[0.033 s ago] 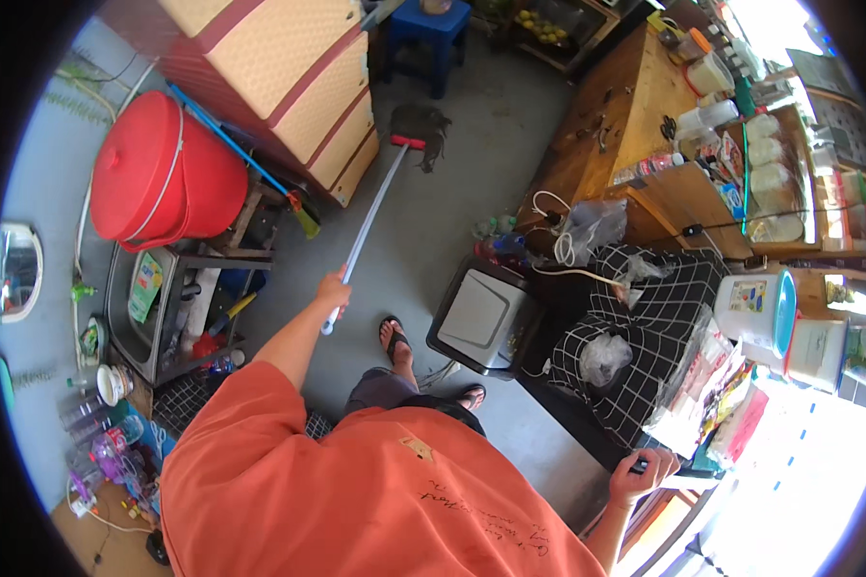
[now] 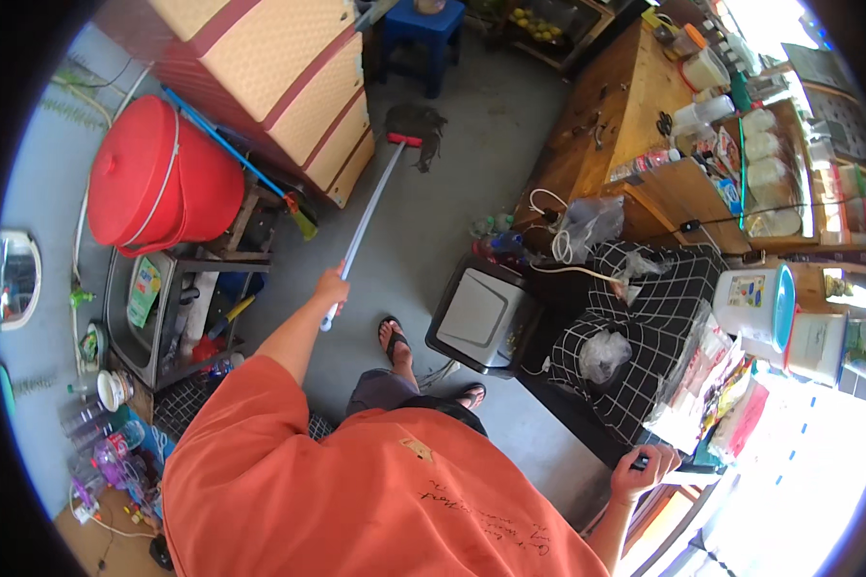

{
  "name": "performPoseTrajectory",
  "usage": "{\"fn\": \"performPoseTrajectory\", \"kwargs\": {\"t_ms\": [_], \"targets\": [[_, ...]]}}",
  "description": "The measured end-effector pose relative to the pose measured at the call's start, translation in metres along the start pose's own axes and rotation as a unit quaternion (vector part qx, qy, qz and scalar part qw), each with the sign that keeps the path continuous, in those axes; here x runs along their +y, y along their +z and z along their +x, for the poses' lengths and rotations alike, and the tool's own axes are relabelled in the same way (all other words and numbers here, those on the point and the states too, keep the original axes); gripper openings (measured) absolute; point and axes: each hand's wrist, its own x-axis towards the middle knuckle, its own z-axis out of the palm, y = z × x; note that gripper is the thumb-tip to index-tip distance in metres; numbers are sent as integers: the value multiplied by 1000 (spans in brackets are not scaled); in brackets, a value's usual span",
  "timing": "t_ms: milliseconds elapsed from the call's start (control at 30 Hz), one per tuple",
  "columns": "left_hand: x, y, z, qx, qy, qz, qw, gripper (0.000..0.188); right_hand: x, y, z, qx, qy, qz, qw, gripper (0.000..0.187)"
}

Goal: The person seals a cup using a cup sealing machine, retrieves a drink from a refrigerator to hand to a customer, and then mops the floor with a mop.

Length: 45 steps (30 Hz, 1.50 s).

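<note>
My left hand (image 2: 332, 287) is closed round the upper part of a mop (image 2: 369, 213), whose pale handle slants forward and away from me. The mop's red head and dark grey strands lie flat on the floor, close to the foot of the drawer cabinet (image 2: 303, 91). Down at the lower right, my right hand (image 2: 649, 471) is curled round a small dark object (image 2: 639, 463), mostly hidden by the fingers. Beside that hand are plastic packages (image 2: 698, 389) and the edge of a black-and-white checked cover (image 2: 635, 385).
A bin with a grey lid (image 2: 474, 320) stands right of my feet. To the left, a lidded red bucket (image 2: 135, 178) sits above a metal sink (image 2: 125, 332), with a blue-handled broom (image 2: 226, 144) alongside. A blue stool (image 2: 419, 29) and a wooden cabinet (image 2: 587, 115) stand farther off.
</note>
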Motion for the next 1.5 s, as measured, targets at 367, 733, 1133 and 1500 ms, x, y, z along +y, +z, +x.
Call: {"fn": "performPoseTrajectory", "kwargs": {"t_ms": [367,733,1133,1500], "targets": [[60,27,43,26,50,73,996,81,8,-1,-4,-20,-19,37,999,14],[-131,29,-196,2,46,289,956,103,40,-18,-11,66,-118,298,945,18],[-283,-10,-427,-28,-272,401,874,46,72,-30,-31,126,-278,486,819,21],[-176,14,-379,208,-140,681,688,35,108,-29,-61,78,-310,560,764,18]]}}
